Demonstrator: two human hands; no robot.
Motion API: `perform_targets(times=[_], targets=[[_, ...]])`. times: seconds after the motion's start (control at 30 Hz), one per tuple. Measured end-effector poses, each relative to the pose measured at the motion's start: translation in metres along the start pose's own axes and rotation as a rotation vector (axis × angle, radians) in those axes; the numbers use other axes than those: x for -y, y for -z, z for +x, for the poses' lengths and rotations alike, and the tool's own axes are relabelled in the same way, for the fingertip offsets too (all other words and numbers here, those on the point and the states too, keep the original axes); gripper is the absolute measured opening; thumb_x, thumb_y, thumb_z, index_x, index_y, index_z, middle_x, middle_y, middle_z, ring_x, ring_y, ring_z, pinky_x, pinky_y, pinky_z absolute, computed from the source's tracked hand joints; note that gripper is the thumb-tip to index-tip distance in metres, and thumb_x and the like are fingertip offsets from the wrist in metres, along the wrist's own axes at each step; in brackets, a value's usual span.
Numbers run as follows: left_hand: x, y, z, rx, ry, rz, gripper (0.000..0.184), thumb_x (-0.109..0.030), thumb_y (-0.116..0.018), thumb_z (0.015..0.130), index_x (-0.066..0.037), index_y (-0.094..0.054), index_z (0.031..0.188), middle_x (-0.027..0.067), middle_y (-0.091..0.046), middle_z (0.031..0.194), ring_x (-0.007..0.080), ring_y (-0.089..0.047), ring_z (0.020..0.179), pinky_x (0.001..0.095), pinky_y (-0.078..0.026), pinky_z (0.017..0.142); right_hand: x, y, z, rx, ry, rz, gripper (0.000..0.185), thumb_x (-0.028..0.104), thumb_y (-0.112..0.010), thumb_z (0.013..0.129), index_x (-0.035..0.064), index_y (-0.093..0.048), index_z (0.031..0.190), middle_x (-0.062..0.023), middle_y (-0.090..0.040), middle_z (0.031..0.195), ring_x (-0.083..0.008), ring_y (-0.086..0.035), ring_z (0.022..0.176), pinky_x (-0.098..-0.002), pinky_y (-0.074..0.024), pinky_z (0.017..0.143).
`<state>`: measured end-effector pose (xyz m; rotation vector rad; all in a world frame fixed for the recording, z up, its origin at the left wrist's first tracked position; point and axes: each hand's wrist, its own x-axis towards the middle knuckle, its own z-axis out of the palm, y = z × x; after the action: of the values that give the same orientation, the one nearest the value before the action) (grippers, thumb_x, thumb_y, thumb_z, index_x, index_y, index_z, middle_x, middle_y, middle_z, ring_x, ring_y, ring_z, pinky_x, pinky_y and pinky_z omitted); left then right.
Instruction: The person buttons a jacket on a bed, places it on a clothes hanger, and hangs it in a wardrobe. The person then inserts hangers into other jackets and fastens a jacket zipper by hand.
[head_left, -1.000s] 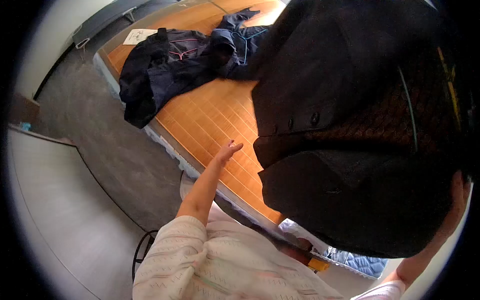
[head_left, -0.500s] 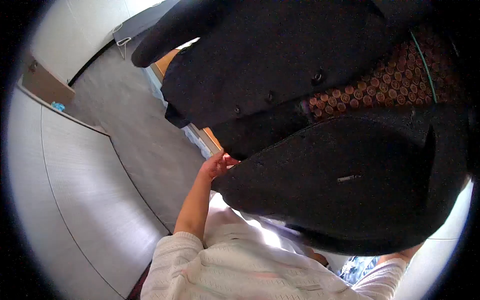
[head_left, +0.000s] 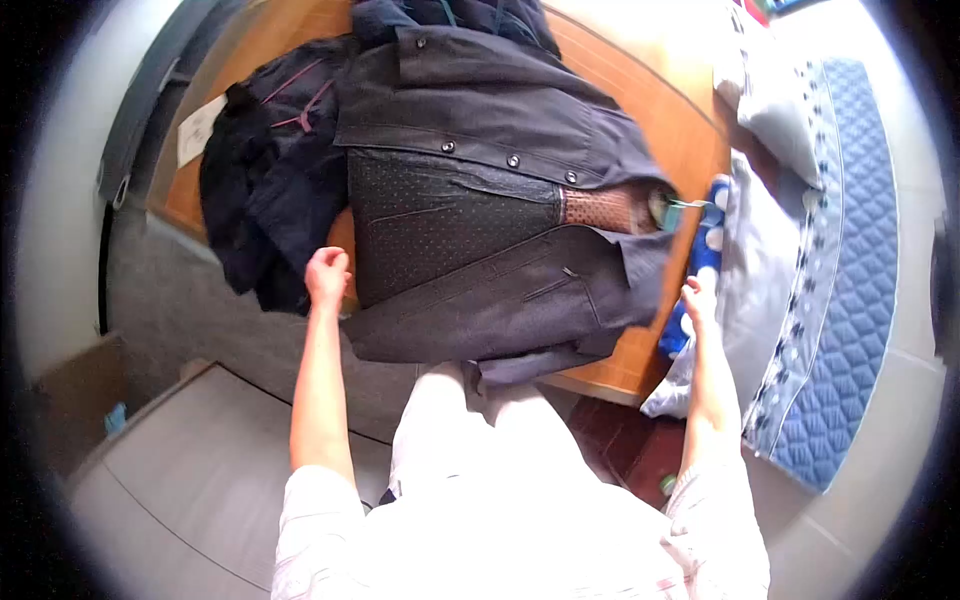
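A dark buttoned jacket (head_left: 500, 110) lies spread on the wooden table (head_left: 620, 365), its front open over a patterned lining. At its collar, a pale green hanger (head_left: 672, 212) with a hook shows. My left hand (head_left: 328, 272) is just beyond the jacket's hem, beside a dark navy garment (head_left: 265, 190) with reddish cords. Its fingers are loosely curled, thumb apart, and nothing shows in them. Past the collar end, my right hand (head_left: 698, 298) hovers near a blue polka-dot cloth (head_left: 708, 245). Its fingers are partly visible, loosely apart, with no held thing in sight.
More dark clothing (head_left: 460, 18) lies at the table's far side, and a white paper (head_left: 200, 132) at its left. On the right are a grey pillow (head_left: 765, 250) and a blue quilted mat (head_left: 850, 220). A pale panel (head_left: 220, 480) stands at lower left.
The jacket was held up close before me, with my left hand gripping its hem; now it lies on the table and both hands are off it. My view has moved to the right.
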<state>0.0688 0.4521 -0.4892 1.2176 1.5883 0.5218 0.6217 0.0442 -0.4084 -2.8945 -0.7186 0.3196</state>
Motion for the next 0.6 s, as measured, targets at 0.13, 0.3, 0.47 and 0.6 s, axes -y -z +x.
perform_targets(times=[0.13,0.3,0.47,0.6], targets=[[-0.009,-0.08,-0.012,0.24,-0.248,0.34,0.022,-0.025,-0.067,0.077,-0.007,-0.066,0.089,0.006,-0.064,0.074,0.0153,-0.061,0.068,0.0304,-0.048,0.067,0.016,-0.046,-0.042,0.215,-0.199,0.395,0.027,0.01,-0.058,0.081,0.0023,-0.062,0.106,-0.0082,-0.067,0.086,-0.0136,-0.063,0.076,-0.0271,-0.0505,0.069],[-0.02,-0.147,-0.047,0.47,-0.464,0.596,0.017,-0.018,-0.066,0.073,-0.008,-0.065,0.087,0.0093,-0.062,0.082,0.0259,-0.061,0.078,0.0352,-0.049,0.072,0.067,-0.077,-0.048,0.251,0.045,0.38,0.025,0.011,-0.058,0.081,0.0036,-0.064,0.104,-0.0122,-0.068,0.088,-0.0159,-0.065,0.076,-0.0263,-0.05,0.069],[-0.042,-0.25,-0.062,0.539,-0.719,0.594,0.027,-0.011,-0.064,0.071,-0.01,-0.061,0.097,0.0096,-0.06,0.096,0.0283,-0.056,0.094,0.037,-0.046,0.082,0.128,-0.115,0.009,0.065,0.295,0.312,0.021,0.012,-0.059,0.077,0.0111,-0.064,0.097,-0.0061,-0.064,0.098,-0.0257,-0.057,0.092,-0.0353,-0.046,0.079],[-0.052,-0.345,-0.07,0.568,-0.828,0.586,0.037,-0.01,-0.066,0.068,-0.011,-0.058,0.104,0.0087,-0.058,0.097,0.0285,-0.054,0.096,0.038,-0.045,0.082,0.157,-0.135,0.048,-0.012,0.439,0.109,0.029,0.013,-0.065,0.071,0.0173,-0.064,0.099,0.0003,-0.061,0.101,-0.0204,-0.049,0.104,-0.0406,-0.0331,0.087]])
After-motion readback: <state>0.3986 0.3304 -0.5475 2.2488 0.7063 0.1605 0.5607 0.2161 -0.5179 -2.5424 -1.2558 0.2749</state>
